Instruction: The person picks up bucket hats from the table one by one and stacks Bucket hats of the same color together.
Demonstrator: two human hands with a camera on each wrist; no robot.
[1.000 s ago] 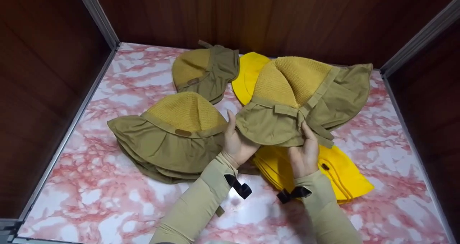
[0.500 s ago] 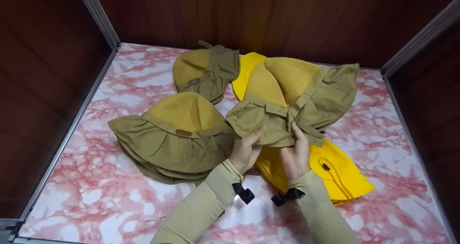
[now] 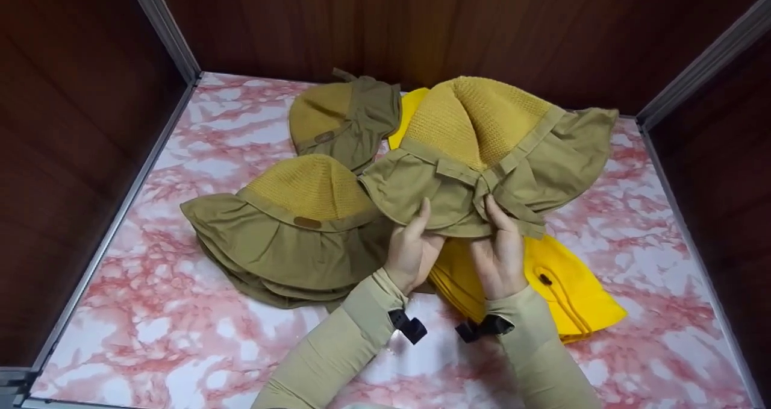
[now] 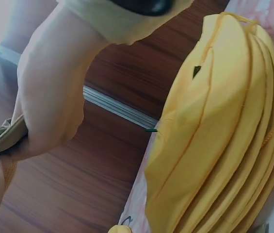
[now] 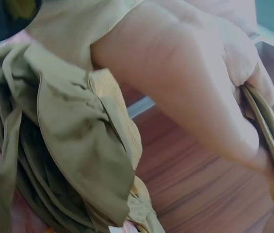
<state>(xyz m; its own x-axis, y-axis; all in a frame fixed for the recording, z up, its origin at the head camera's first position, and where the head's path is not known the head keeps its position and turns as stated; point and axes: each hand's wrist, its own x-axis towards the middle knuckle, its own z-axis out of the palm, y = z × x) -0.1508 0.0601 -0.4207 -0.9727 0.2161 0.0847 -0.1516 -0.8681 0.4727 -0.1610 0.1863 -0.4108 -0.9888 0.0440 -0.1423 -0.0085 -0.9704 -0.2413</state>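
Observation:
In the head view I hold up a sun hat (image 3: 482, 120) with a mustard knit crown and an olive brim, a fabric bow at its front. My left hand (image 3: 412, 255) pinches the brim's near edge, thumb on top. A little to the right, my right hand (image 3: 503, 255) grips the same edge below the bow. Fingers under the brim are hidden in the head view. The right wrist view shows my right hand (image 5: 190, 82) pinching the folded brim edge. Beneath the hat lies a stack of yellow hats (image 3: 566, 294), also large in the left wrist view.
Left of my hands sits a stack of matching olive-brimmed hats (image 3: 295, 234). Behind it lies another folded olive hat (image 3: 346, 120), beside a partly covered yellow hat (image 3: 406, 111). Dark wood panels (image 3: 421, 29) enclose the pink marbled tabletop (image 3: 150, 312) at the back and sides.
My left hand has moved right and its thumb has come down onto the brim. The held hat has shifted left, then risen a little. The other hats stay put.

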